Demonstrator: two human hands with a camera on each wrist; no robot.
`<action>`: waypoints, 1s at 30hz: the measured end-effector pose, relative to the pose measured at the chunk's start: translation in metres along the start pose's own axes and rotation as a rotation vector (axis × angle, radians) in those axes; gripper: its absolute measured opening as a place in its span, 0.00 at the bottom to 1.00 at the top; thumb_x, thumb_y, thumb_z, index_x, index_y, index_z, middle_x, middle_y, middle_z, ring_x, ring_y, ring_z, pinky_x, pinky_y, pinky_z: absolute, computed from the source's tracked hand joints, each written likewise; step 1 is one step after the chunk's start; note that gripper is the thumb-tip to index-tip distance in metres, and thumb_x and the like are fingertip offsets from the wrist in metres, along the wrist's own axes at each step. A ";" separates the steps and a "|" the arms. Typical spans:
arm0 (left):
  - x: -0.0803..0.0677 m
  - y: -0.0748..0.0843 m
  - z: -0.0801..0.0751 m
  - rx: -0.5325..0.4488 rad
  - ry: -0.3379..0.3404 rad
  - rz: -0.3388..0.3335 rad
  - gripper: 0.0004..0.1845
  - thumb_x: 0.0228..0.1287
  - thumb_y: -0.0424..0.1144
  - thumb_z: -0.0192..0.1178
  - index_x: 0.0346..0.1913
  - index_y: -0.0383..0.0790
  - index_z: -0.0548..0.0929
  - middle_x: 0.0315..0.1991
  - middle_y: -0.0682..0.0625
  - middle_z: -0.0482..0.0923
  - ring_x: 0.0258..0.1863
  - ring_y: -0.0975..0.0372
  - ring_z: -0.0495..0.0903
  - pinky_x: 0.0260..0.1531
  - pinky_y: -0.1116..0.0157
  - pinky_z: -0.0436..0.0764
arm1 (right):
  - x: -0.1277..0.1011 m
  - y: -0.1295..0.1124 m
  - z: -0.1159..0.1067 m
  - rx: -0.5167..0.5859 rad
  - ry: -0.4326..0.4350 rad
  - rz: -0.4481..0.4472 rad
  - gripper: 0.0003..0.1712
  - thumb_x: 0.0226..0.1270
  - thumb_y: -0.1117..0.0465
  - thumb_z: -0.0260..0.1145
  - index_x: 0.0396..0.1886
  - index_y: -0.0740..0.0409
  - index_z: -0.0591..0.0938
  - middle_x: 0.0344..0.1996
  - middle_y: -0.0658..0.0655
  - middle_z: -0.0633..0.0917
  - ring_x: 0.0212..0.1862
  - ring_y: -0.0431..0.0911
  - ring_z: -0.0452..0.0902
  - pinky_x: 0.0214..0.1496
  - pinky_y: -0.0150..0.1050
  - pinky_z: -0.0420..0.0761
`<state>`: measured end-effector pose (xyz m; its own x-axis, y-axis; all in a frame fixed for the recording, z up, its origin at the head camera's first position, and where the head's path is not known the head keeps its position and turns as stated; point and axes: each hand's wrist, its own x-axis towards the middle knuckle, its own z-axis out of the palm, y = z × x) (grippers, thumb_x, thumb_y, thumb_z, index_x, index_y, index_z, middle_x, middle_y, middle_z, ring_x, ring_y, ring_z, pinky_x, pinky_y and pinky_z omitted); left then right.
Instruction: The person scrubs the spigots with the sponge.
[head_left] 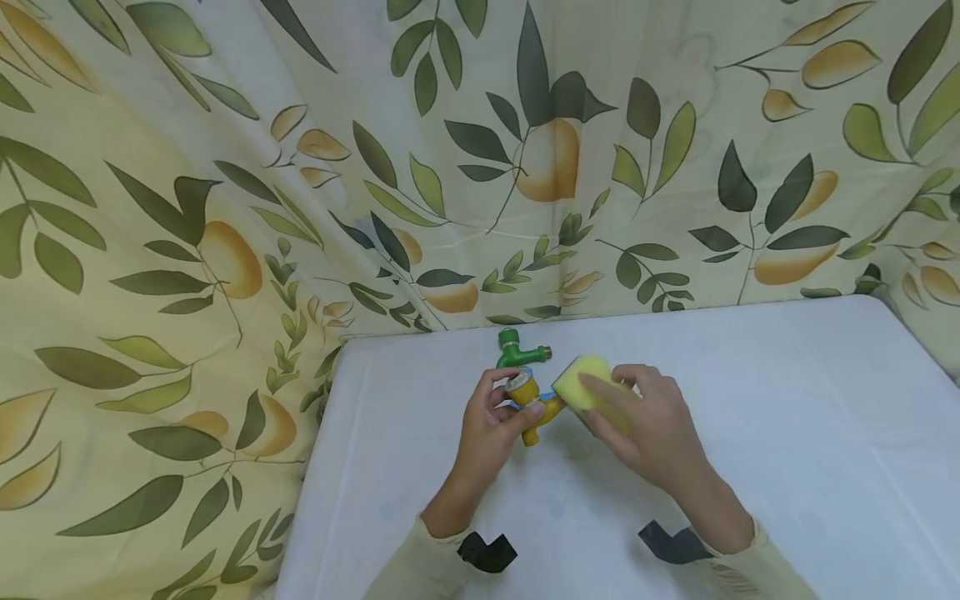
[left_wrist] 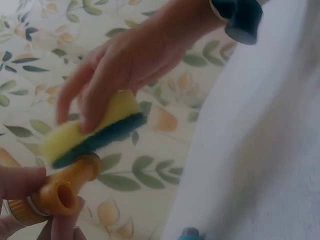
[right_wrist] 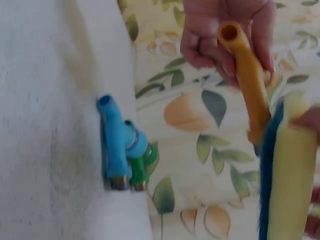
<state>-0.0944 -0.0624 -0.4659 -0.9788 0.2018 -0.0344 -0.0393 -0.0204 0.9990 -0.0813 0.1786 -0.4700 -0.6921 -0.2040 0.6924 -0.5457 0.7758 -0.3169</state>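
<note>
A yellow plastic tap (head_left: 552, 409) is gripped in my left hand (head_left: 480, 437), with the thumb and fingers around its knob end. My right hand (head_left: 660, 429) pinches a yellow sponge (head_left: 588, 375) that has a dark blue-green scouring side (left_wrist: 102, 140). In the left wrist view that scouring side lies right at the tap's outer end, while the spout opening (left_wrist: 65, 194) faces the camera. The right wrist view shows the tap (right_wrist: 250, 77) slanting down from the left hand toward the sponge's edge.
On the white-covered table (head_left: 787, 433) lie a green tap (head_left: 517, 357) and a blue tap (right_wrist: 116, 145), close together beyond my left hand. Leaf-and-fruit patterned cloth (head_left: 480, 167) hangs behind the table and along its left side. Dark bands (head_left: 487, 553) circle both wrists.
</note>
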 end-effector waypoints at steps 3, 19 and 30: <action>0.001 -0.008 -0.001 0.081 0.015 -0.039 0.28 0.64 0.38 0.71 0.65 0.50 0.75 0.55 0.40 0.75 0.35 0.59 0.86 0.36 0.68 0.84 | -0.002 0.005 -0.002 -0.055 -0.004 0.091 0.22 0.60 0.54 0.71 0.55 0.50 0.87 0.40 0.63 0.80 0.38 0.55 0.74 0.34 0.48 0.70; 0.007 -0.056 -0.009 0.573 0.013 0.027 0.21 0.62 0.40 0.72 0.58 0.54 0.81 0.48 0.49 0.84 0.30 0.66 0.81 0.31 0.69 0.81 | -0.011 0.000 -0.022 0.021 -0.045 0.288 0.28 0.57 0.59 0.76 0.60 0.50 0.85 0.45 0.60 0.78 0.43 0.50 0.72 0.38 0.47 0.70; 0.013 -0.073 -0.008 0.730 -0.049 0.037 0.20 0.63 0.44 0.72 0.58 0.53 0.82 0.40 0.55 0.85 0.37 0.58 0.79 0.33 0.69 0.75 | -0.010 -0.003 -0.024 0.029 -0.062 0.309 0.28 0.58 0.60 0.75 0.60 0.51 0.84 0.45 0.60 0.77 0.42 0.49 0.71 0.36 0.46 0.70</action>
<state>-0.1059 -0.0664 -0.5394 -0.9662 0.2573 -0.0159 0.1542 0.6263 0.7642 -0.0615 0.1924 -0.4602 -0.8541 0.0023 0.5202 -0.3176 0.7896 -0.5250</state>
